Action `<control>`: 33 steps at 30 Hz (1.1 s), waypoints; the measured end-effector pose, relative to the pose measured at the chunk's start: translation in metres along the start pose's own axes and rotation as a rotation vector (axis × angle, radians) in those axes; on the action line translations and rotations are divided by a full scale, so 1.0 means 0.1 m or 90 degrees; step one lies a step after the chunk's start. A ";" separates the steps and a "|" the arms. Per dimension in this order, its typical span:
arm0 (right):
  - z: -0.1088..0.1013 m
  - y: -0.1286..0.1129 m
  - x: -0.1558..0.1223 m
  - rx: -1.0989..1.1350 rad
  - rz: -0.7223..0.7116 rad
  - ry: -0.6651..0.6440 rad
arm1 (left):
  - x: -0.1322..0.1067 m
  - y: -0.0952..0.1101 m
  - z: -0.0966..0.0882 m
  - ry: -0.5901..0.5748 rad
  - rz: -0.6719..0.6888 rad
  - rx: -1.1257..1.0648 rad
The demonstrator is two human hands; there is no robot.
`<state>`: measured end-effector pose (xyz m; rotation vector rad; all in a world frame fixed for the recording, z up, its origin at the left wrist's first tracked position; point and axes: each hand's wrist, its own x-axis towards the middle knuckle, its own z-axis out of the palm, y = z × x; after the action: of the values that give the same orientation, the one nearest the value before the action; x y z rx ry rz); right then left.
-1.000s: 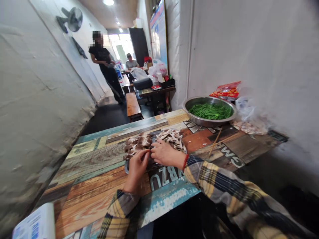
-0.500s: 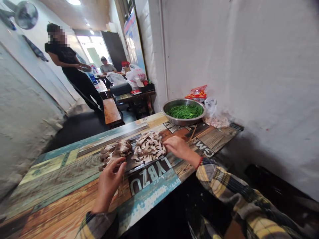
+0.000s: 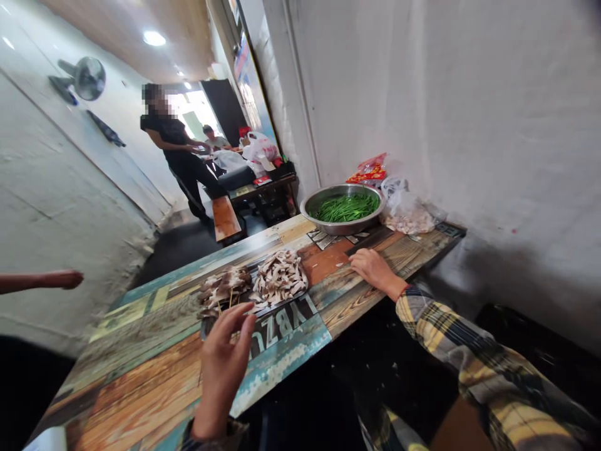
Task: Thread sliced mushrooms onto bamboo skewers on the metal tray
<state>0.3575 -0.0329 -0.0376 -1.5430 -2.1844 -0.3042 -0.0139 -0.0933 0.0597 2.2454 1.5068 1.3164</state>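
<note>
My left hand [image 3: 224,363] is raised over the near side of the table, thumb and fingers apart, with nothing visible between them. Just beyond it lie mushrooms on thin wooden skewers [image 3: 226,282], on the left part of a metal tray [image 3: 268,308]. A heap of loose torn mushroom strips [image 3: 280,275] fills the tray's right part. My right hand [image 3: 375,270] rests low on the tabletop, right of the tray, its fingers curled together. Whatever they may pinch is hidden.
A steel basin [image 3: 345,228] of green chives [image 3: 347,208] stands by the wall. Beside it are a clear plastic bag [image 3: 408,213] of pale food and a red packet [image 3: 370,169]. Another person's arm [image 3: 42,282] reaches in at left. A person [image 3: 176,147] stands beyond a bench [image 3: 225,218].
My right hand has moved from the mushroom heap rightward, to where thin sticks lay. My left hand has shifted slightly right and nearer. Another person's arm has come in at left; the view has turned.
</note>
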 end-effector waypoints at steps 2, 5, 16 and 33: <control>0.00 -0.06 -0.02 0.000 -0.016 0.009 | -0.01 0.08 0.17 -0.033 0.002 -0.027; 0.02 -0.16 -0.05 -0.003 0.000 0.022 | 0.00 0.15 0.41 -0.084 -0.016 -0.040; -0.19 -0.67 -0.12 0.092 -0.100 0.073 | 0.06 0.18 0.97 -0.170 0.052 -0.003; -0.33 -0.99 -0.13 0.112 -0.191 0.038 | -0.07 0.26 0.76 -0.246 0.282 0.128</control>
<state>0.2761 -0.0920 -0.0077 -1.0994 -2.3250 -0.2402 0.0577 -0.0861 0.0230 2.8698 1.0877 0.7561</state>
